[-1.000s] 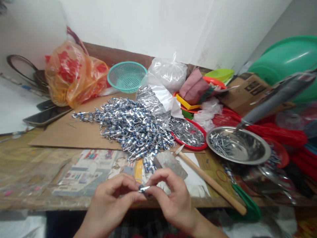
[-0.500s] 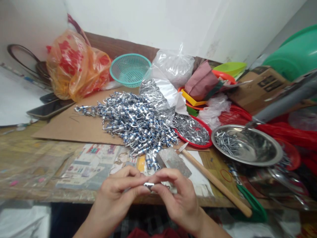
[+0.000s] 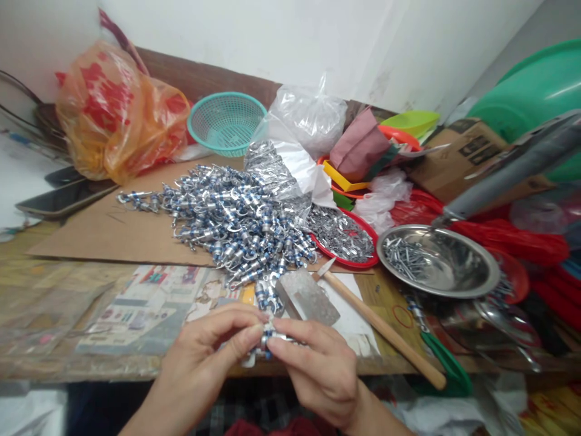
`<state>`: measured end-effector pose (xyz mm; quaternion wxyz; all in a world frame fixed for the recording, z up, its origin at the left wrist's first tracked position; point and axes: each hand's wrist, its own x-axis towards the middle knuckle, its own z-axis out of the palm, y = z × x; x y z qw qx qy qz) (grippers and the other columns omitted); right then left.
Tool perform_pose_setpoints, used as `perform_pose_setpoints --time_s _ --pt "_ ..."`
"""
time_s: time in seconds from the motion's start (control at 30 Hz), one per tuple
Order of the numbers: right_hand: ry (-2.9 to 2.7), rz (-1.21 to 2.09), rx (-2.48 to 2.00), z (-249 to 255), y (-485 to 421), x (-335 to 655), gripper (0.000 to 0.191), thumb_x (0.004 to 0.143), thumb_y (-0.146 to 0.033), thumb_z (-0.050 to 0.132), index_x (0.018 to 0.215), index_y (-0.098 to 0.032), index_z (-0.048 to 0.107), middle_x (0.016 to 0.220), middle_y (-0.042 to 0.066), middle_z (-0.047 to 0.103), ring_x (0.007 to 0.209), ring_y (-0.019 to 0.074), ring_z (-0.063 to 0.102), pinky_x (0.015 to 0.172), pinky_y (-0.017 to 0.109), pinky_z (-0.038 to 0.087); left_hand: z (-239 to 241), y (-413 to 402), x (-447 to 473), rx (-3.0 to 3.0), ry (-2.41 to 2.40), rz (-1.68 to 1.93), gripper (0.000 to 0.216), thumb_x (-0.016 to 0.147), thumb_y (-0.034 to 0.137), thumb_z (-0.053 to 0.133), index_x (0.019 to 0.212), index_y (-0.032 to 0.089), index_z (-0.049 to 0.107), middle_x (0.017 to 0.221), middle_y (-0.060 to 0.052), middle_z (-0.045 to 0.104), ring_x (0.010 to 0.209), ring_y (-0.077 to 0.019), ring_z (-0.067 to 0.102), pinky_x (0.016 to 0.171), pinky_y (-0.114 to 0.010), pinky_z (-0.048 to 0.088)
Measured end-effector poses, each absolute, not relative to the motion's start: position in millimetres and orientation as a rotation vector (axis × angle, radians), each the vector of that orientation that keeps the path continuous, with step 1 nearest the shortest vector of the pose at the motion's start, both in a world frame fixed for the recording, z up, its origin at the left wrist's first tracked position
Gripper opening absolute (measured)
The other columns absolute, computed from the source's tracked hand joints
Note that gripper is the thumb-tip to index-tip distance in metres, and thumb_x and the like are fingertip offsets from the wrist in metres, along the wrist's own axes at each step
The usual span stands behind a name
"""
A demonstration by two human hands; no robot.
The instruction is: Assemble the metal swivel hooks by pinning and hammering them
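Both my hands meet at the table's near edge and pinch one small silver-and-blue metal piece between their fingertips. My left hand grips it from the left with thumb and forefinger closed. My right hand holds it from the right, fingers curled. Just beyond lies a big heap of the same silver-and-blue pieces on brown cardboard. A grey metal block sits right behind my fingers.
A wooden-handled tool lies to the right. A red tray of metal bits and a steel bowl with screws stand further right. A teal basket, an orange bag and clear bags line the back.
The view shifted slightly; my hands stayed together at the edge, turning the small piece between the fingertips and lowering a little.
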<state>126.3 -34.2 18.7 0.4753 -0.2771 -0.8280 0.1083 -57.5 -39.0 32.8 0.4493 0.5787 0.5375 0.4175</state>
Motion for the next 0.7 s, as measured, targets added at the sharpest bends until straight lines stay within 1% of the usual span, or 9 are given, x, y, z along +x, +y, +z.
perform_pose_setpoints --time_s 0.1,0.17,0.2,0.27,0.33,0.43,0.53,0.63,0.7 --pt "-1.876 0.477 -0.738 18 -37 124 0.027 0.075 -0.005 0.062 0.096 -0.018 0.070 0.087 0.009 0.071 0.077 0.0159 0.068 0.066 0.023 0.056 29 -42 -47 1.152 1.300 1.004 0.019 0.067 0.038 0.067 0.070 0.021 0.074 0.073 -0.004 0.074 0.071 -0.0223 0.067 0.066 -0.028 0.054" --pt "-1.799 0.626 -0.795 18 -39 125 0.022 0.074 -0.007 0.065 0.093 -0.017 0.071 0.081 0.008 0.071 0.072 0.0152 0.067 0.064 0.021 0.056 27 -46 -35 0.931 1.290 1.087 0.022 0.065 0.038 0.070 0.077 0.020 0.074 0.073 -0.004 0.075 0.071 -0.0211 0.068 0.066 -0.027 0.055" --pt "-1.770 0.676 -0.833 19 -40 126 0.020 0.073 -0.008 0.066 0.091 -0.016 0.072 0.078 0.008 0.071 0.069 0.0150 0.067 0.062 0.021 0.055 26 -49 -29 0.835 1.273 1.136 0.027 0.062 0.037 0.073 0.085 0.021 0.073 0.076 -0.003 0.075 0.073 -0.0205 0.068 0.068 -0.026 0.055" --pt "-1.742 0.737 -0.913 20 -42 129 0.017 0.073 -0.011 0.066 0.088 -0.016 0.073 0.075 0.008 0.070 0.066 0.0149 0.066 0.059 0.021 0.054 23 -53 -19 0.712 1.222 1.208 0.049 0.055 0.033 0.079 0.102 0.023 0.067 0.081 -0.002 0.074 0.078 -0.0197 0.068 0.069 -0.024 0.055" --pt "-1.762 0.796 -0.983 21 -41 134 0.017 0.074 -0.014 0.066 0.089 -0.017 0.074 0.073 0.007 0.070 0.064 0.0146 0.065 0.057 0.021 0.052 18 -54 -14 0.693 1.188 1.216 0.063 0.053 0.031 0.081 0.112 0.023 0.060 0.081 -0.002 0.073 0.080 -0.0192 0.068 0.070 -0.023 0.055" --pt "-1.885 0.930 -1.061 24 -28 145 0.015 0.075 -0.018 0.066 0.087 -0.020 0.074 0.073 0.005 0.070 0.065 0.0142 0.064 0.058 0.022 0.050 10 -46 -10 0.752 1.201 1.216 0.060 0.059 0.033 0.078 0.114 0.021 0.057 0.082 -0.003 0.071 0.084 -0.0191 0.066 0.074 -0.024 0.054" --pt "-1.950 0.900 -1.132 32 1 159 0.014 0.075 -0.018 0.065 0.085 -0.019 0.074 0.074 0.004 0.069 0.067 0.0144 0.063 0.061 0.024 0.049 2 -32 -9 0.793 1.154 1.179 0.059 0.063 0.034 0.074 0.116 0.019 0.053 0.084 -0.004 0.069 0.086 -0.0204 0.064 0.073 -0.027 0.054" --pt "-1.953 0.751 -1.209 52 40 161 0.032 0.078 -0.019 0.060 0.109 -0.020 0.065 0.074 0.001 0.067 0.062 0.0122 0.058 0.059 0.025 0.048 -3 -20 -7 0.818 1.098 1.103 0.060 0.067 0.034 0.071 0.118 0.018 0.045 0.080 -0.004 0.066 0.077 -0.0199 0.064 0.063 -0.027 0.053" --pt "-2.048 0.671 -1.190 75 67 148 0.054 0.077 -0.020 0.061 0.129 -0.022 0.048 0.075 -0.001 0.065 0.058 0.0115 0.055 0.058 0.026 0.047 -5 -15 -5 0.840 1.085 1.056 0.060 0.068 0.034 0.070 0.117 0.018 0.041 0.076 -0.002 0.064 0.071 -0.0185 0.063 0.058 -0.027 0.052"
